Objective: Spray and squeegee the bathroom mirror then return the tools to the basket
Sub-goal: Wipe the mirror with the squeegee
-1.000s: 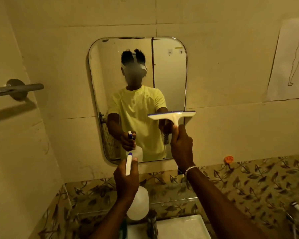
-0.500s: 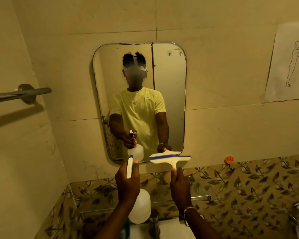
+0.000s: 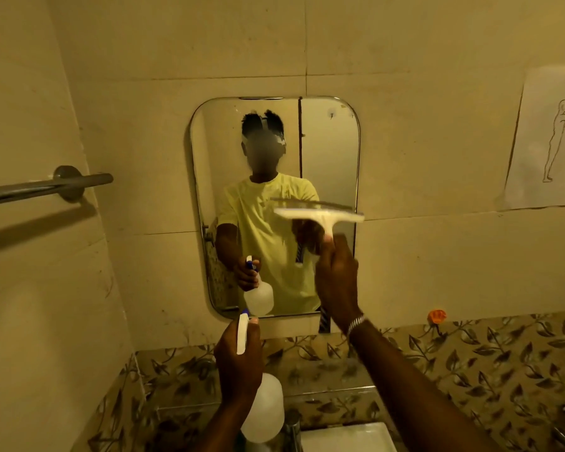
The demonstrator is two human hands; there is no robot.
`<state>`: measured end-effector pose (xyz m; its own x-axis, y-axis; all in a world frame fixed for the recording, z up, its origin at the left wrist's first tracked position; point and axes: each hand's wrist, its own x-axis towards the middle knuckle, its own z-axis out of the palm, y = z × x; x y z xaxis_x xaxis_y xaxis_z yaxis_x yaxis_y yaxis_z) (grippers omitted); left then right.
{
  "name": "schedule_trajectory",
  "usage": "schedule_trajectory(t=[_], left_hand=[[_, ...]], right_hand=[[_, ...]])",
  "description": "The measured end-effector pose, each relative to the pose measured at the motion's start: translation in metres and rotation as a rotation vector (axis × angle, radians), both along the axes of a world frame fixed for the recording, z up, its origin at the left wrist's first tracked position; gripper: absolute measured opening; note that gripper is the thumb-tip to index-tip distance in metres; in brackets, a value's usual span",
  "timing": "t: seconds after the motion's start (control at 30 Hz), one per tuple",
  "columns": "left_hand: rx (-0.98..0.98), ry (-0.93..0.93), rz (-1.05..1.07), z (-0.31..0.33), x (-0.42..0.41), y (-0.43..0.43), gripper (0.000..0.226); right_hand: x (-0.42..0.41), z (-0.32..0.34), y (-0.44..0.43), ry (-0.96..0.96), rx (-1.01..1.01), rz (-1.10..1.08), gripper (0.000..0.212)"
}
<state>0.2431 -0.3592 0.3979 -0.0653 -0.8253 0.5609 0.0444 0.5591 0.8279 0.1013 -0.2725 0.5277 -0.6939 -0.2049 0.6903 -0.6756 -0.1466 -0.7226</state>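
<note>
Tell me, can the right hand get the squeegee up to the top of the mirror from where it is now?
Probably yes. The right hand holds the squeegee against the mirror about mid-height, and nothing blocks the glass above it.

Cream tiles (image 3: 405, 272) on the wall, with a band (image 3: 470, 360) of brown leaf-and-vine pattern below. White squeegee (image 3: 320, 216), translucent white spray bottle (image 3: 263, 409) with white trigger and blue tip, grey metal towel bar (image 3: 46, 187). Pale yellow T-shirt reflected in the mirror (image 3: 330, 158), orange hook (image 3: 437, 316), white paper (image 3: 548, 148) with a line-drawn figure.
</note>
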Motion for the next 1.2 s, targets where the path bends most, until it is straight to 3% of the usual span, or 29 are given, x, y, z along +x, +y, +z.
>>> schedule_trajectory(t=[0.17, 0.3, 0.5, 0.67, 0.8, 0.97, 1.2], left_hand=[[0.018, 0.021, -0.004, 0.001, 0.006, -0.001, 0.009], [0.052, 0.004, 0.022, 0.002, 0.011, -0.011, 0.01], [0.034, 0.0, 0.037, -0.001, 0.016, -0.033, 0.015], [0.012, 0.018, 0.033, -0.001, 0.02, -0.043, 0.009], [-0.036, 0.027, 0.012, 0.002, 0.017, -0.048, 0.003], [-0.071, 0.074, -0.013, 0.006, 0.017, -0.046, 0.004], [-0.103, 0.066, -0.02, -0.002, 0.019, -0.055, 0.025]], right_hand=[[0.002, 0.134, -0.036, 0.066, -0.078, 0.047, 0.036], [0.007, 0.196, -0.061, 0.031, -0.179, 0.104, 0.036], [0.011, 0.209, -0.094, -0.005, -0.067, 0.038, 0.036], [0.01, 0.198, -0.093, 0.014, -0.095, 0.039, 0.035], [0.016, 0.159, -0.092, 0.098, -0.054, 0.067, 0.035], [0.03, 0.061, -0.089, 0.122, -0.035, -0.039, 0.036], [0.052, -0.098, -0.082, -0.07, 0.125, 0.02, 0.051]])
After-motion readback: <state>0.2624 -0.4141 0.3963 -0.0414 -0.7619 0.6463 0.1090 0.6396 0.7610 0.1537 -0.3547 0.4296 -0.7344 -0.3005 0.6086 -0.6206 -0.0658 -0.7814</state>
